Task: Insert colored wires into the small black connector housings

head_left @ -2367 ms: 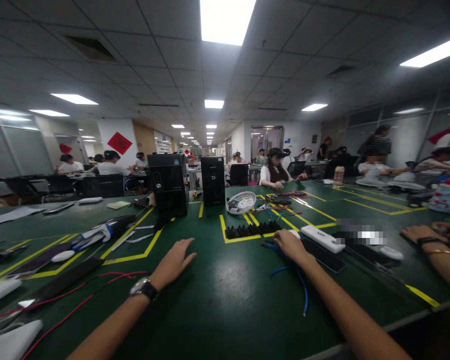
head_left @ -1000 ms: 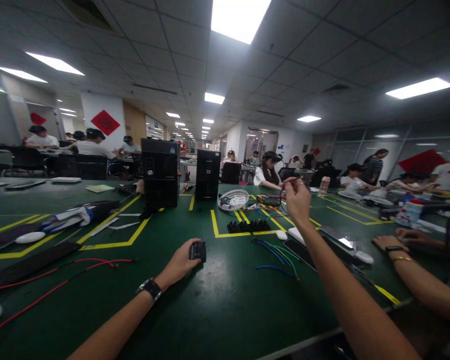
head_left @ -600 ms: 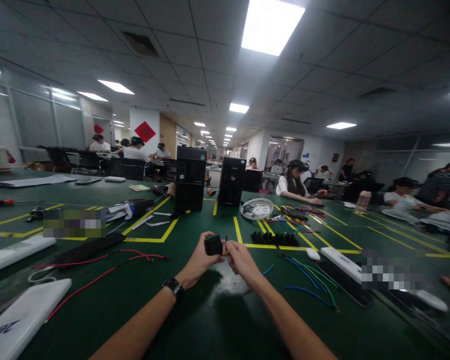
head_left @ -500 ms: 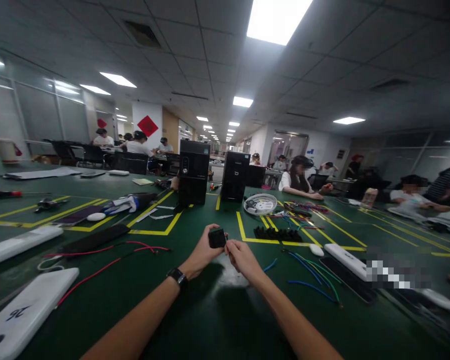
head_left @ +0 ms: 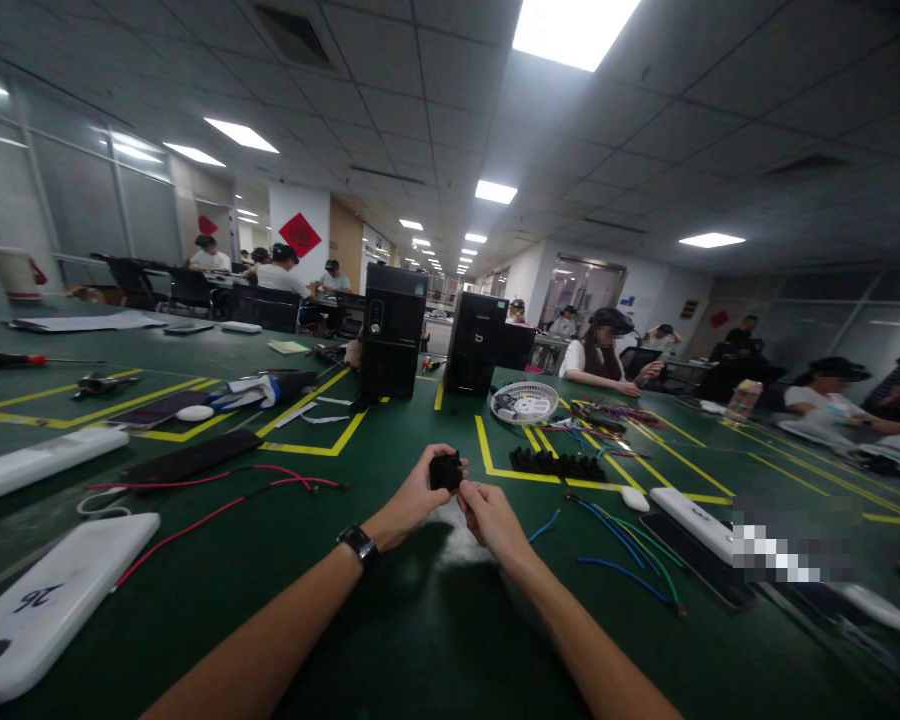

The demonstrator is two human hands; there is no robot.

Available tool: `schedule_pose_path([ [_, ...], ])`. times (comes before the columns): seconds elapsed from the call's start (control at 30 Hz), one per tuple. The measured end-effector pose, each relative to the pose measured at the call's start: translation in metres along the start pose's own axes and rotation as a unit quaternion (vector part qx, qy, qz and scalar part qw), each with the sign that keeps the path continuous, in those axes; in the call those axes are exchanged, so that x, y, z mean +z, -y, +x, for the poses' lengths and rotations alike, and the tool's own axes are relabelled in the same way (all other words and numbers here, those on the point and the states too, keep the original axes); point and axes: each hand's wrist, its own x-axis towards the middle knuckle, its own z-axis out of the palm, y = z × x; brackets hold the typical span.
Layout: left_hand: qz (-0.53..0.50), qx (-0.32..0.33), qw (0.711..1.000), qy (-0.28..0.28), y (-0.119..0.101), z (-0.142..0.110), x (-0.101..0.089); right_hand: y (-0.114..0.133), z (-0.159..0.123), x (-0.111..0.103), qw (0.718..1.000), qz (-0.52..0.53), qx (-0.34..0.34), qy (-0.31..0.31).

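Above the green table my left hand (head_left: pixel 418 492), with a dark watch on its wrist, grips a small black block-shaped part (head_left: pixel 445 471). My right hand (head_left: pixel 487 512) is pinched at the lower right edge of that part; whatever lies between its fingertips is too small to make out. Several blue and green wires (head_left: pixel 630 540) lie to the right of my hands. Red wires (head_left: pixel 270 477) stretch across the table on the left. Beyond my right hand stands a row of black parts (head_left: pixel 556 464).
Two black computer towers (head_left: pixel 394 335) stand ahead. A round white basket (head_left: pixel 525 402) and a tangle of wires (head_left: pixel 607 418) lie right of them. White power banks (head_left: pixel 60 600), gloves (head_left: pixel 259 392) and a screwdriver (head_left: pixel 15 359) are on the left. Another person (head_left: pixel 596 355) sits across the table.
The black part has turned in my left hand and shows a different side. My right hand keeps its pinch beside it. The whole view has shifted slightly.
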Motion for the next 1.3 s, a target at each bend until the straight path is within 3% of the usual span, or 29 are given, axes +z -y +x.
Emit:
schedule_pose_path([
  [0.33, -0.081, -0.037, 0.996, -0.002, 0.0048, 0.0011, 0.0042, -0.0022, -0.0016, 0.0030, 0.999, 0.022, 0.028, 0.016],
  [0.77, -0.088, -0.033, 0.995, -0.044, 0.0078, 0.0035, 0.0088, 0.0000, -0.0030, 0.0030, 0.999, 0.040, 0.034, 0.013],
  [1.03, -0.059, -0.048, 0.997, -0.033, 0.0081, -0.0005, 0.0094, 0.0035, -0.0060, 0.0047, 0.997, 0.057, 0.059, 0.015],
  [1.3, -0.047, -0.010, 0.997, -0.058, 0.0040, 0.0007, 0.0092, -0.0004, -0.0066, 0.0041, 0.990, 0.114, 0.065, 0.059],
])
